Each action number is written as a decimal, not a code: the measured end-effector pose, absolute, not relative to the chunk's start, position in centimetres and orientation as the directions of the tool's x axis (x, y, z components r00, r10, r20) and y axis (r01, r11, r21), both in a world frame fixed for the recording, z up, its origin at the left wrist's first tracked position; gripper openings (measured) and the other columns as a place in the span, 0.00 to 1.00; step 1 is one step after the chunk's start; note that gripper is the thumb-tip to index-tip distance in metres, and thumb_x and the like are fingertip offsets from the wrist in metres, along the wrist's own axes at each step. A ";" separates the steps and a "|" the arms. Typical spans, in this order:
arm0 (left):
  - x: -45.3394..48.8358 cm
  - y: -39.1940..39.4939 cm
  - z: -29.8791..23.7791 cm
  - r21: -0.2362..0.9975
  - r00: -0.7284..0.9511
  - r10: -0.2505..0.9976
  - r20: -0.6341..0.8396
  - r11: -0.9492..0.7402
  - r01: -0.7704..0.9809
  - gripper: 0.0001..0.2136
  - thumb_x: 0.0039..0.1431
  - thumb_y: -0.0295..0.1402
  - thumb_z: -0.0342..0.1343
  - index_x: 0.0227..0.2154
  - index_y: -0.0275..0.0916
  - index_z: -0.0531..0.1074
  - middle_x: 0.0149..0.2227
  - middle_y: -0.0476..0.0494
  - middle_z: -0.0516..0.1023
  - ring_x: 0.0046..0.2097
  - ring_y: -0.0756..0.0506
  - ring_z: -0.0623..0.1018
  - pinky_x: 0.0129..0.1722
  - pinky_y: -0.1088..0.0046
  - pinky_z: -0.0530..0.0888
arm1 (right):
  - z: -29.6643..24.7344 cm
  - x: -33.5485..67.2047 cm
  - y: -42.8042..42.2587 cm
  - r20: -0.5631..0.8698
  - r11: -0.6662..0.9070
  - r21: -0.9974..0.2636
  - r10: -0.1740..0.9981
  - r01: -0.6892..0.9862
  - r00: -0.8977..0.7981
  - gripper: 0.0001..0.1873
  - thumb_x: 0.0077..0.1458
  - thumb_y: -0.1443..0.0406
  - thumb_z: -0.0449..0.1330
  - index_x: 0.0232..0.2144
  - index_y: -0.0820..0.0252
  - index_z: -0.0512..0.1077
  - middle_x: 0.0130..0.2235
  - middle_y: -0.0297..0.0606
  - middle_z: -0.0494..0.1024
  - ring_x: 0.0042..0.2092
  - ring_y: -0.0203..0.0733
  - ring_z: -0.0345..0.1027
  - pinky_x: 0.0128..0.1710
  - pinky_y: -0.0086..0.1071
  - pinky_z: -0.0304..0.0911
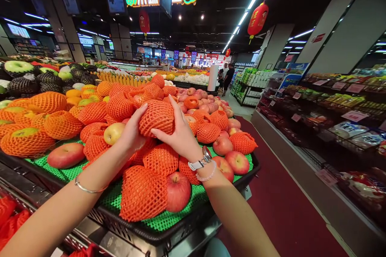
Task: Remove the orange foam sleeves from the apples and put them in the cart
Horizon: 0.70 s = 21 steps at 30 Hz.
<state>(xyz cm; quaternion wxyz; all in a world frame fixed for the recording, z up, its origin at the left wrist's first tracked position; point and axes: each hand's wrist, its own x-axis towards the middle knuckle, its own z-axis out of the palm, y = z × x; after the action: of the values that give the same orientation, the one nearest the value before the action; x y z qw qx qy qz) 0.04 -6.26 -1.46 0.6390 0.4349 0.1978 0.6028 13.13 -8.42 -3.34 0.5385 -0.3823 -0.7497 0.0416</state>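
Both my hands hold one apple wrapped in an orange foam net (157, 117) above a fruit display. My left hand (132, 131) cups its left side with the thumb on top. My right hand (179, 131) grips its right side, fingers spread over the net; a watch and a bead bracelet sit on that wrist. Below lie several more netted apples (143, 192) and bare red apples (177, 190) on a green mat in a black crate (169, 231).
More netted fruit (45, 102) fills the stand to the left, with loose apples (205, 104) behind. A red-floored aisle (280, 209) runs on the right beside shelves of packaged goods (346, 124). People stand far down the aisle (227, 76).
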 end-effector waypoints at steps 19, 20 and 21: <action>0.2 -7.1 -1.8 0.815 0.319 0.942 0.101 0.105 -0.569 0.22 0.64 0.46 0.43 0.51 0.36 0.68 0.46 0.37 0.78 0.55 0.38 0.74 0.54 0.62 0.74 | -3.0 12.1 -9.3 0.985 0.759 -0.121 0.171 0.639 -0.016 0.21 0.57 0.54 0.57 0.48 0.58 0.69 0.46 0.43 0.75 0.50 0.43 0.67 0.53 0.41 0.64; 0.4 -7.1 -2.0 0.815 0.338 0.934 0.111 0.109 -0.569 0.21 0.64 0.45 0.44 0.51 0.35 0.68 0.46 0.37 0.78 0.55 0.39 0.74 0.54 0.62 0.75 | -3.0 12.1 -9.2 0.988 0.764 -0.126 0.151 0.633 0.015 0.17 0.57 0.56 0.57 0.45 0.58 0.71 0.44 0.42 0.76 0.48 0.42 0.68 0.51 0.40 0.65; 0.5 -7.1 -2.1 0.813 0.354 0.926 0.129 0.106 -0.572 0.19 0.64 0.42 0.44 0.50 0.35 0.69 0.46 0.38 0.78 0.54 0.39 0.74 0.54 0.63 0.75 | -3.1 12.1 -9.1 0.990 0.770 -0.132 0.134 0.625 0.043 0.13 0.57 0.57 0.57 0.42 0.57 0.72 0.42 0.41 0.76 0.46 0.42 0.68 0.49 0.40 0.66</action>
<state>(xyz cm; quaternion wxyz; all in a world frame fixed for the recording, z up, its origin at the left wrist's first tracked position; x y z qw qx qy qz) 0.48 -7.14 -2.12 0.7119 0.4127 0.2145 0.5262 12.14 -9.12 -3.08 0.6638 -0.2848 -0.6665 -0.1848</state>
